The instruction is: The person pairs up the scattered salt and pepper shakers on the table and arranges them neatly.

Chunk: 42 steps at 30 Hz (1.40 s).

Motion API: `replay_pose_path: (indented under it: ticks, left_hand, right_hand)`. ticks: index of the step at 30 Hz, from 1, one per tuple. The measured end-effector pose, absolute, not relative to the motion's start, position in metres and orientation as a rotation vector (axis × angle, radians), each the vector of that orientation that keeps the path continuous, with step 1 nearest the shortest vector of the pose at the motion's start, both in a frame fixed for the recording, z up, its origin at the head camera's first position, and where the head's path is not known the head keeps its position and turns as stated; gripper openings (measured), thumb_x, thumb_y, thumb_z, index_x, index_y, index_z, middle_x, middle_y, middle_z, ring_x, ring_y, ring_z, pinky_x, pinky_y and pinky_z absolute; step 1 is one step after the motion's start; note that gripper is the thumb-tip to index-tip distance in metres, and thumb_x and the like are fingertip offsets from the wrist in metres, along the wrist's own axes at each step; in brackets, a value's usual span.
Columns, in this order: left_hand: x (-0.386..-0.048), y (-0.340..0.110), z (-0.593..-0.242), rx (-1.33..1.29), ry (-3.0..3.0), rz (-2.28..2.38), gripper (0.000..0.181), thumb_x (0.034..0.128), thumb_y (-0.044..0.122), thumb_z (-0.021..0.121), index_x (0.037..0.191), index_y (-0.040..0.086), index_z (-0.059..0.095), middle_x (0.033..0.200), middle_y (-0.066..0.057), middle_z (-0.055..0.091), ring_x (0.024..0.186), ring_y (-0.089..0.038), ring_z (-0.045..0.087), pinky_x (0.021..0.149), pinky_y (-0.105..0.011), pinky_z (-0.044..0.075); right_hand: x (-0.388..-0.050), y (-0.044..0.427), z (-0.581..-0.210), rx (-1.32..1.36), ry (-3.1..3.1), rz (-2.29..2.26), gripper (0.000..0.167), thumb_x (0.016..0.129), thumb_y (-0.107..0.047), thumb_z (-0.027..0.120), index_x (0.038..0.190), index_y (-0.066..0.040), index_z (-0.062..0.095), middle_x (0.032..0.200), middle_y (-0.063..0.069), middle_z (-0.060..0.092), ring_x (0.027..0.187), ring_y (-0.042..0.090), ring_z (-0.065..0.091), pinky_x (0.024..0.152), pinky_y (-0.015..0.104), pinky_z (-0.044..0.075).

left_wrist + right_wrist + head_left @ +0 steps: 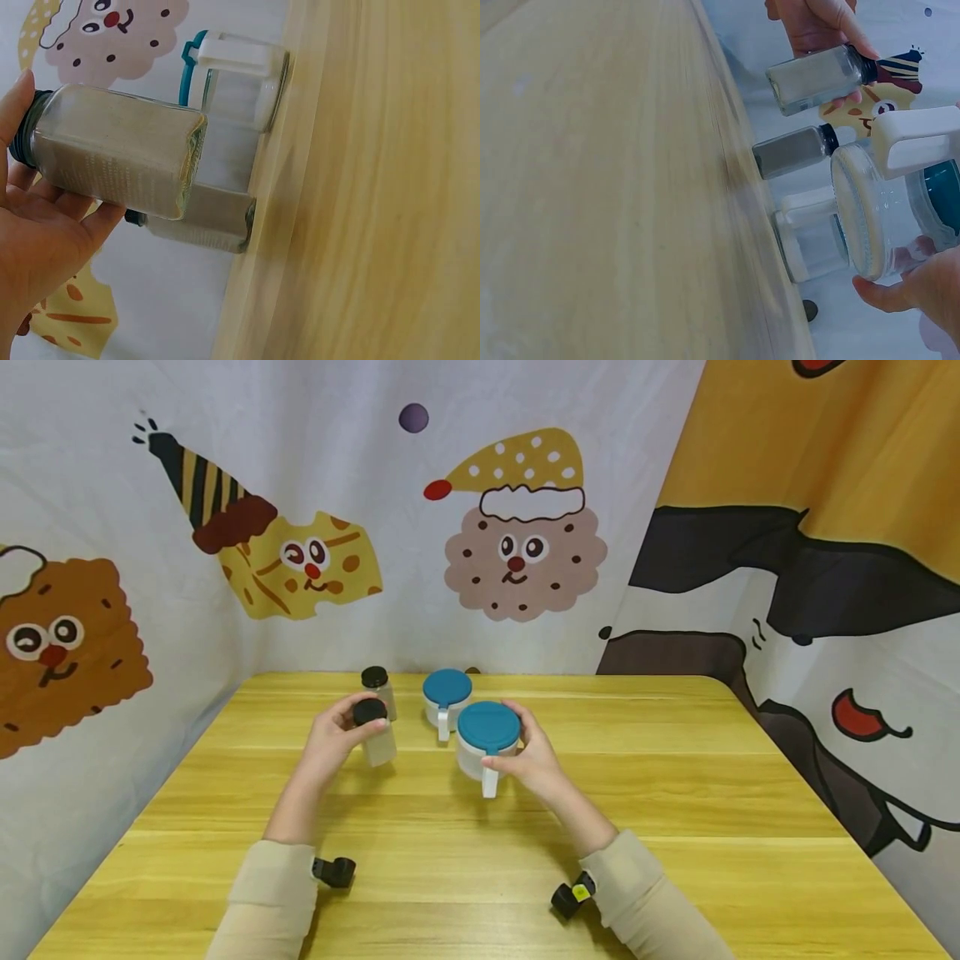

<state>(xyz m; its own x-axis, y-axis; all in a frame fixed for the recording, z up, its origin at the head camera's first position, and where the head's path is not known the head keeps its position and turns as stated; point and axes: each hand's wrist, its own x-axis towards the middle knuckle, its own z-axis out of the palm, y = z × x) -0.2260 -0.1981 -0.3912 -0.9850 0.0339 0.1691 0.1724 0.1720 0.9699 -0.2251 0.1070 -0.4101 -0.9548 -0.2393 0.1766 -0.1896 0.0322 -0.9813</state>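
Observation:
My left hand (332, 739) grips a square glass shaker jar (120, 150) near its black lid, and pale powder shows through the glass. The jar hangs above the table, slightly tilted. My right hand (534, 755) holds a clear glass canister (881, 210) round its side; it has a blue lid (488, 727) and a white handle, and is raised off the table. Behind the left hand a second black-lidded jar (381, 692) stands on the table. A second blue-lidded canister (447, 700) with a white handle stands between the hands, farther back.
The wooden table (420, 877) ends at a cartoon-printed curtain (315, 643) right behind the standing jar and canister. A small dark round thing (810, 310) shows near the table's back edge. Each sleeve cuff carries a small black camera (334, 872).

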Motion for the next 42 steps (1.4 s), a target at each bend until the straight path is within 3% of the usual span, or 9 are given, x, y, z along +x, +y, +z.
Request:
replay_pose_path:
  ticks: [10, 21, 32, 42]
  left_hand:
    - [-0.227, -0.19, -0.392, -0.249, -2.326, -1.97, 0.052, 0.086, 0.02, 0.074, 0.132, 0.006, 0.054, 0.126, -0.016, 0.057, 0.106, -0.028, 0.054, 0.084, -0.028, 0.048]
    - [-0.226, -0.182, -0.392, -0.295, -2.312, -1.986, 0.05, 0.0856, 0.018, 0.074, 0.13, 0.007, 0.056, 0.125, -0.017, 0.058, 0.108, -0.034, 0.053, 0.084, -0.028, 0.048]
    - [-0.224, -0.172, -0.393, -0.339, -2.322, -1.998, 0.048, 0.0857, 0.016, 0.074, 0.129, 0.007, 0.057, 0.123, -0.016, 0.06, 0.105, -0.029, 0.056, 0.085, -0.03, 0.048]
    - [-0.223, -0.165, -0.395, -0.407, -2.319, -2.014, 0.047, 0.0849, 0.016, 0.075, 0.128, 0.009, 0.058, 0.124, -0.013, 0.06, 0.104, -0.029, 0.057, 0.084, -0.032, 0.049]
  right_hand:
    - [-0.224, 0.111, -0.409, -0.45, 2.225, -2.114, 0.093, 0.072, 0.002, 0.08, 0.149, -0.01, 0.029, 0.146, 0.015, 0.039, 0.133, 0.032, 0.035, 0.106, 0.059, 0.02]
    - [-0.223, 0.119, -0.411, -0.491, 2.229, -2.124, 0.094, 0.072, 0.004, 0.08, 0.149, -0.007, 0.028, 0.144, 0.016, 0.04, 0.131, 0.033, 0.037, 0.105, 0.057, 0.026]
    - [-0.22, 0.13, -0.411, -0.49, 2.283, -2.09, 0.091, 0.073, 0.003, 0.08, 0.148, -0.013, 0.031, 0.145, 0.015, 0.039, 0.133, 0.031, 0.035, 0.106, 0.058, 0.022]
    - [-0.217, 0.138, -0.411, -0.563, 2.267, -2.115, 0.091, 0.072, 0.007, 0.077, 0.148, -0.008, 0.029, 0.144, 0.018, 0.039, 0.13, 0.032, 0.037, 0.103, 0.059, 0.026]
